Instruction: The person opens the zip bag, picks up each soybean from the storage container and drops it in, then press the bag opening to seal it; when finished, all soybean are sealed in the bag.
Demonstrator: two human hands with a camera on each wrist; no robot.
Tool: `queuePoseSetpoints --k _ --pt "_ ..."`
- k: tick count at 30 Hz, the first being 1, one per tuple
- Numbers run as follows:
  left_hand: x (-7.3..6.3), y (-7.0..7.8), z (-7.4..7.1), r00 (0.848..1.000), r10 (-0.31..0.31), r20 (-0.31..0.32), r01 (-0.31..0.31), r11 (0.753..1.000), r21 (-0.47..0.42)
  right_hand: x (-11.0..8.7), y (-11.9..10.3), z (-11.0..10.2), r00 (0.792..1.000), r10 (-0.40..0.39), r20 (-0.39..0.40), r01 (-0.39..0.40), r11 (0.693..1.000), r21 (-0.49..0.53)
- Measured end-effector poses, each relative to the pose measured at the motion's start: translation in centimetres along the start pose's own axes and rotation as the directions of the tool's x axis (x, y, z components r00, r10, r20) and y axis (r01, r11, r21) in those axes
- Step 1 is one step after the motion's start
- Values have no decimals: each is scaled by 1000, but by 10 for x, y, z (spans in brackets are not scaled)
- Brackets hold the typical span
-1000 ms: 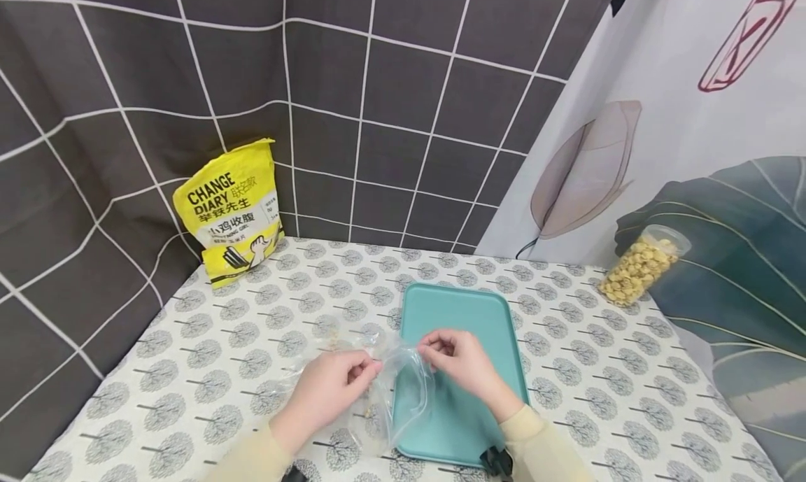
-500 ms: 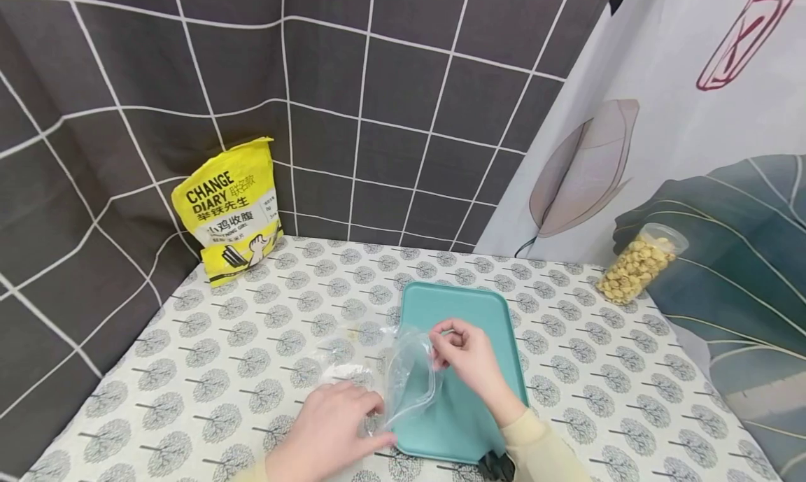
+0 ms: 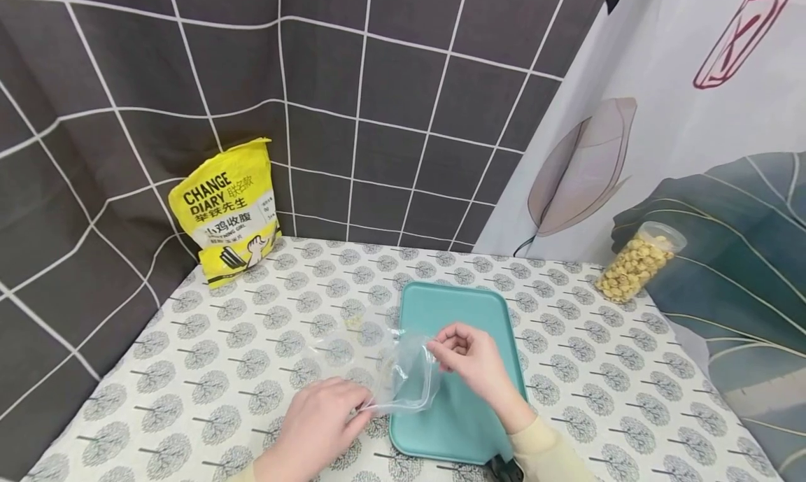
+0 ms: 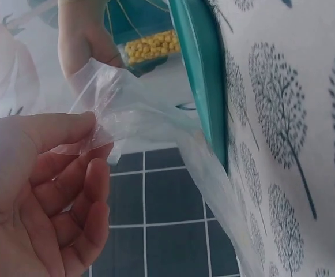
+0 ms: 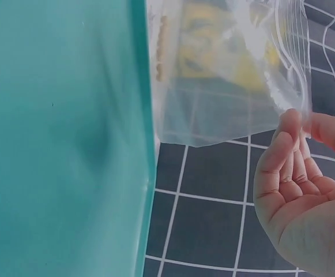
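A clear zip-lock bag (image 3: 409, 380) spreads over the left part of a teal tray (image 3: 453, 303) and the tablecloth beside it. My left hand (image 3: 321, 419) pinches one edge of its mouth between thumb and forefinger, plain in the left wrist view. The opposite corner, by the zip strip, is pinched by my right hand (image 3: 478, 366) above the tray. Seen from the right wrist, the clear film (image 5: 213, 109) hangs from the thumb and fingertip, the other fingers curled. A few yellowish bits (image 3: 354, 322) show at the bag's far end; whether they lie inside is unclear.
A yellow snack bag (image 3: 223, 213) stands upright at the back left, against a dark grid curtain (image 3: 409, 83). At the right rear, a clear jar (image 3: 637, 264) of yellow popcorn-like pieces leans to the right. A tree-print cloth (image 3: 239, 328) covers the table.
My left hand let go of the bag, moved nearer to me with fingers spread, then pinched its near edge. My right hand shifted slightly right, keeping its corner. The bag's mouth is drawn wider.
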State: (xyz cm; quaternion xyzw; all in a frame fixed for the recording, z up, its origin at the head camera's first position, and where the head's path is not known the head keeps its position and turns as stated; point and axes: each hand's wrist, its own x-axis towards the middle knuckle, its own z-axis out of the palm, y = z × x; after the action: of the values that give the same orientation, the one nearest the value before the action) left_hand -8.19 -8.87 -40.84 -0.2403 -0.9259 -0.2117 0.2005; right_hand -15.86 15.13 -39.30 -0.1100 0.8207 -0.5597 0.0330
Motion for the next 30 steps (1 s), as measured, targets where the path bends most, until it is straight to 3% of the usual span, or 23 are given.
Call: queuePoseSetpoints --k 7,14,19,24,27,30 --pt "0 -9 -9 989 -96 -112 97 995 7 -9 -4 -5 997 -13 -81 11 1000 -23" --pt "0 -16 -21 979 -131 -153 129 991 -21 -20 -8 -7 984 -123 -130 97 977 -188" --pt "1 -18 -25 969 -100 -224 96 995 -29 -27 -13 -3 955 -225 -193 161 941 -299" --pt "3 -18 -26 942 -11 -334 -1 999 -34 -30 -16 1 910 -342 -234 232 888 -396" --pt "4 -17 -27 930 10 -366 -30 998 -49 -31 -18 0 911 -340 -232 236 894 -381" --pt "5 -17 -31 930 0 -366 -22 998 -55 -33 -20 -4 925 -323 -201 247 911 -330"
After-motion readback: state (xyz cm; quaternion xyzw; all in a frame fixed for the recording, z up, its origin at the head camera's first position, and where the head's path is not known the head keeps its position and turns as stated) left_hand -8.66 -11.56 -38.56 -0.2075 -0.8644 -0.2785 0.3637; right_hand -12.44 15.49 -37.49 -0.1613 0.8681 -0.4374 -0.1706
